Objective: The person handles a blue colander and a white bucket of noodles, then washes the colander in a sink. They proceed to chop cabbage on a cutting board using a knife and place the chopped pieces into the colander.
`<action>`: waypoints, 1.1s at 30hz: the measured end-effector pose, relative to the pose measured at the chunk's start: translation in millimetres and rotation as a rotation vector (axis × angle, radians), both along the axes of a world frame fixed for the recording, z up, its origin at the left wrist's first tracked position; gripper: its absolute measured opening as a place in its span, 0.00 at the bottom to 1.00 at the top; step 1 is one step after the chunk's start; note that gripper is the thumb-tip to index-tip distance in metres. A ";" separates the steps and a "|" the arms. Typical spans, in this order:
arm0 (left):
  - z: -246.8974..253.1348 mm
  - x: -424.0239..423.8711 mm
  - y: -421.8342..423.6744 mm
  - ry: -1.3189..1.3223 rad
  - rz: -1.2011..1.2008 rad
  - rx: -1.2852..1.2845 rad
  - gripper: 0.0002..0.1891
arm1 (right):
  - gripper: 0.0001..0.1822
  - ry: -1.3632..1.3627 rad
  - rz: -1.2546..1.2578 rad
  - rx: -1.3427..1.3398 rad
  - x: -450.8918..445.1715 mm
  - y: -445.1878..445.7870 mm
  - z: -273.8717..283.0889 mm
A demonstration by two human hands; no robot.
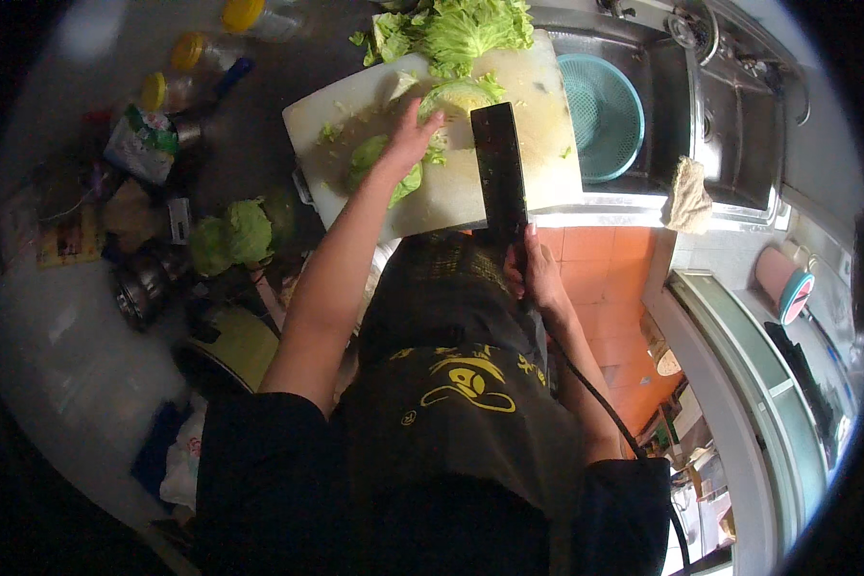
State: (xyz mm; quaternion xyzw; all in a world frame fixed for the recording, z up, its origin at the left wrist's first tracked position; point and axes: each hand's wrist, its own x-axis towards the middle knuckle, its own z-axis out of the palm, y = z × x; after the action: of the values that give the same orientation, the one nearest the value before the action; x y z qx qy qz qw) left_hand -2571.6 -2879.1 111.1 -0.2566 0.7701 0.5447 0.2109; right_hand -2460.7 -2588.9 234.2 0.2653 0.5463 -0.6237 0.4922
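Note:
My right hand (536, 270) grips the handle of a broad, dark-bladed cleaver (500, 165), its blade over the right part of a white cutting board (547, 176). My left hand (409, 140) is over the board with thumb and fingers apart. Just beyond its fingertips lies a cut piece of leafy green cabbage or lettuce (462, 95); whether they touch it I cannot tell. Another green piece (369, 155) lies partly hidden under my left wrist. A heap of loose green leaves (479, 32) covers the board's far edge, and small scraps are scattered about.
Right of the board, a turquoise colander (641, 129) sits in a metal sink (738, 151), with a beige cloth (690, 196) on its front edge. Yellow-lidded jars (187, 50) and a printed bag (142, 144) stand left. Whole green heads (248, 230) lie nearer me, left of the board.

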 end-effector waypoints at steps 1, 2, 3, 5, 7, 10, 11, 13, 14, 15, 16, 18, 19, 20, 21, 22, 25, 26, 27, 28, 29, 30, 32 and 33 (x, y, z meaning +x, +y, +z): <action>2.8 -1.3 0.8 -0.003 -0.001 0.000 0.47 | 0.39 -0.002 -0.009 -0.017 -1.0 -1.4 -2.2; 5.7 -1.9 3.0 -0.007 -0.002 0.000 0.47 | 0.38 -0.003 -0.018 -0.034 -1.1 -2.6 -5.4; 6.8 -0.8 3.8 -0.012 -0.003 -0.002 0.47 | 0.38 -0.007 -0.027 -0.053 -1.1 -4.2 -7.4; 9.0 0.2 5.5 -0.037 0.011 -0.008 0.46 | 0.39 0.005 -0.007 -0.076 -3.7 -5.2 -6.7; 6.0 0.8 7.4 -0.045 0.011 -0.018 0.46 | 0.39 -0.034 -0.017 -0.113 -7.0 -2.2 -5.8; 6.2 1.6 9.9 -0.037 -0.005 -0.045 0.45 | 0.39 -0.156 -0.055 -0.170 -18.0 1.8 -3.0; 7.0 1.4 10.8 -0.033 -0.012 -0.052 0.44 | 0.39 -0.184 -0.057 -0.172 -24.2 3.3 1.9; 6.8 2.4 12.7 -0.001 -0.039 -0.076 0.44 | 0.38 -0.219 -0.029 -0.186 -31.8 8.3 1.4; 5.7 6.8 14.7 0.023 -0.058 -0.090 0.44 | 0.38 -0.230 0.002 -0.197 -32.5 15.7 -4.1; 4.8 8.6 15.4 0.046 -0.081 -0.104 0.44 | 0.38 -0.242 0.028 -0.208 -33.4 17.9 -5.7; 3.1 7.0 15.0 0.028 -0.060 -0.087 0.44 | 0.38 -0.240 0.034 -0.182 -34.9 17.6 -6.6; -2.2 4.3 13.6 -0.013 -0.009 -0.053 0.44 | 0.38 -0.238 0.054 -0.130 -38.7 15.3 -5.2; -5.6 3.5 13.3 0.008 0.014 -0.050 0.44 | 0.38 -0.246 0.024 -0.128 -35.6 11.9 -8.1; -8.2 4.9 12.0 -0.029 0.028 -0.049 0.45 | 0.37 -0.254 -0.005 -0.126 -30.0 5.3 -13.5; 0.6 -0.3 16.2 -0.067 0.029 -0.041 0.45 | 0.37 -0.261 -0.049 -0.118 -25.3 -1.2 -18.3; 6.9 -3.0 15.3 -0.100 0.043 -0.042 0.46 | 0.35 -0.176 -0.031 -0.092 -27.1 -9.7 -19.1; -7.9 -3.6 3.6 -0.162 0.195 0.081 0.47 | 0.33 0.056 0.027 0.000 -21.8 -39.6 -36.3; -5.8 -4.1 -1.8 -0.200 0.257 0.169 0.47 | 0.32 0.154 0.057 0.005 -22.6 -44.3 -42.6; -5.3 -7.0 -8.0 -0.199 0.220 0.250 0.47 | 0.34 0.124 0.063 -0.033 -18.0 -42.8 -61.7; -4.1 -7.8 -17.7 -0.198 0.186 0.323 0.47 | 0.35 0.279 0.097 0.090 -13.6 -47.0 -63.6; -5.3 -8.5 -20.3 -0.198 0.152 0.395 0.47 | 0.35 0.244 0.102 0.078 -16.5 -41.6 -66.4; -3.3 -5.1 -16.9 -0.212 0.235 0.386 0.44 | 0.36 0.199 0.109 0.061 -19.3 -38.6 -60.2; 4.1 -7.5 -7.7 -0.226 0.399 0.366 0.38 | 0.35 0.109 0.105 0.028 -32.3 -28.2 -33.6; 14.2 -10.8 -3.4 -0.208 0.442 0.312 0.40 | 0.35 0.066 0.100 0.016 -34.1 -20.3 -24.5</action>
State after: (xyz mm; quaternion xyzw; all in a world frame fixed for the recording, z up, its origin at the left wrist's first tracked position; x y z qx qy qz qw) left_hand -2582.4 -2882.5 125.3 -0.4371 0.5767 0.6600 0.2018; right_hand -2494.8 -2609.2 209.7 0.2208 0.5797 -0.6023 0.5025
